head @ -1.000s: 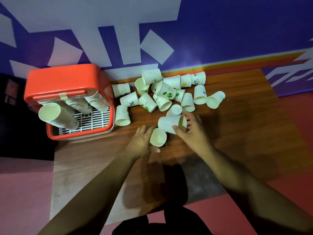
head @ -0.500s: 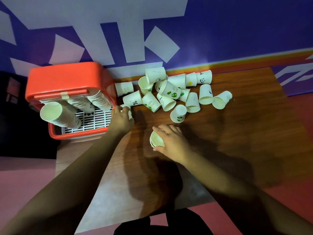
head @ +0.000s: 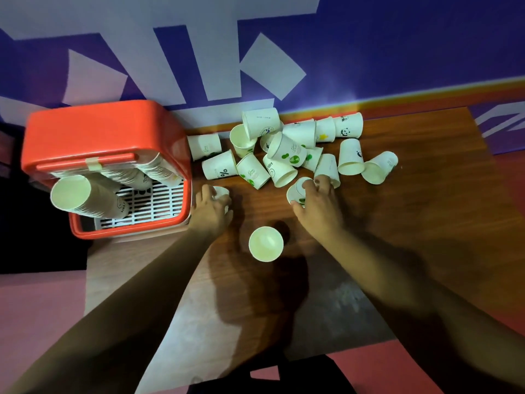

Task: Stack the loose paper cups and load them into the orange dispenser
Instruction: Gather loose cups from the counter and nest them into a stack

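loose cups (head: 287,150) piled on the table (head: 426,211), beside the orange dispenser (head: 93,129)
i see left hand (head: 211,210) fingers curled round one cup (head: 221,192) by the dispenser, right hand (head: 319,204) fingers round a printed cup (head: 295,192) at the pile edge.

Orange dispenser (head: 99,132): rounded red-orange box, open front, white slatted tray at its base. Nested cup stacks (head: 85,197) lean out of the opening.

Loose cups (head: 287,150): white paper, green and black prints, mostly on their sides, heaped right of the dispenser.

Corner cup (head: 221,191): just right of the dispenser's front corner, gripped by the left hand (head: 211,207).

Green-print cup (head: 297,191): farther right, gripped by the right hand (head: 316,201).

Upright cup (head: 266,244): mouth up, right of the dispenser, apart from the heap.
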